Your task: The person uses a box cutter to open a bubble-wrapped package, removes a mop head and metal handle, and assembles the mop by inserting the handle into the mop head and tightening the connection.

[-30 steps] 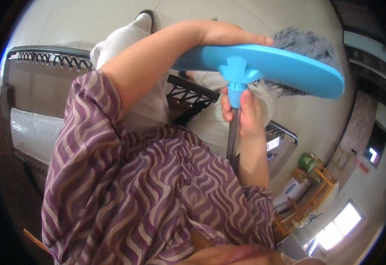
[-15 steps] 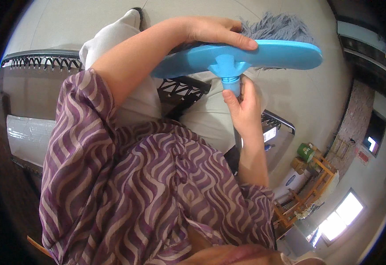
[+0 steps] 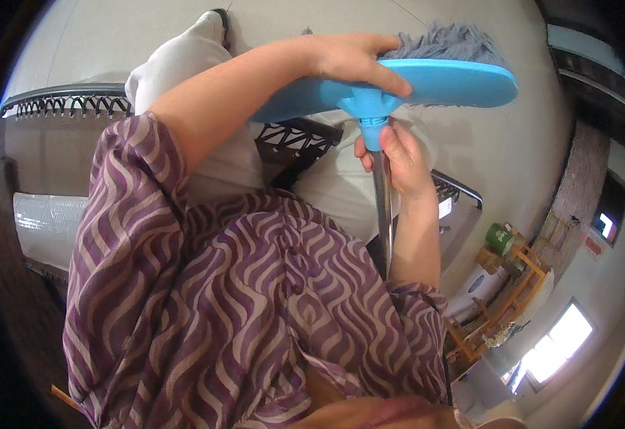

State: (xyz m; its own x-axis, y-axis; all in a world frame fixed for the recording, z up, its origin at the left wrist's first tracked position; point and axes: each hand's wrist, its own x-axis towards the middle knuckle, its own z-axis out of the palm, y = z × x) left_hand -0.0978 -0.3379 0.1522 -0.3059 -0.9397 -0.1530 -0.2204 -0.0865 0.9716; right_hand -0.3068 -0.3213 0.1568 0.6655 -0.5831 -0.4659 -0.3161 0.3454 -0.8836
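A mop head (image 3: 463,82) with a flat, bright blue oval plate and a grey fluffy pad (image 3: 459,44) is held up before me. My left hand (image 3: 355,61) grips the plate from above, its thumb on the blue back and its other fingers partly hidden behind the pad side. Below the plate's middle juts a blue socket (image 3: 374,136), from which a shiny metal pole (image 3: 382,214) runs down toward my body. My right hand (image 3: 404,159) is closed around the bottom of the socket and the top of the pole, with fingertips showing on the far side.
Black-framed seats with laced edges (image 3: 76,96) stand left and right of my legs. A clear plastic-wrapped item (image 3: 51,218) lies at left. At lower right are a wooden rack (image 3: 520,304) and a green container (image 3: 499,237). Tiled floor (image 3: 498,143) stretches beyond.
My right hand has shifted its hold round the socket, and its fingertips now show on the left side. The metal pole has come into clear sight. The mop head has moved slightly upward.
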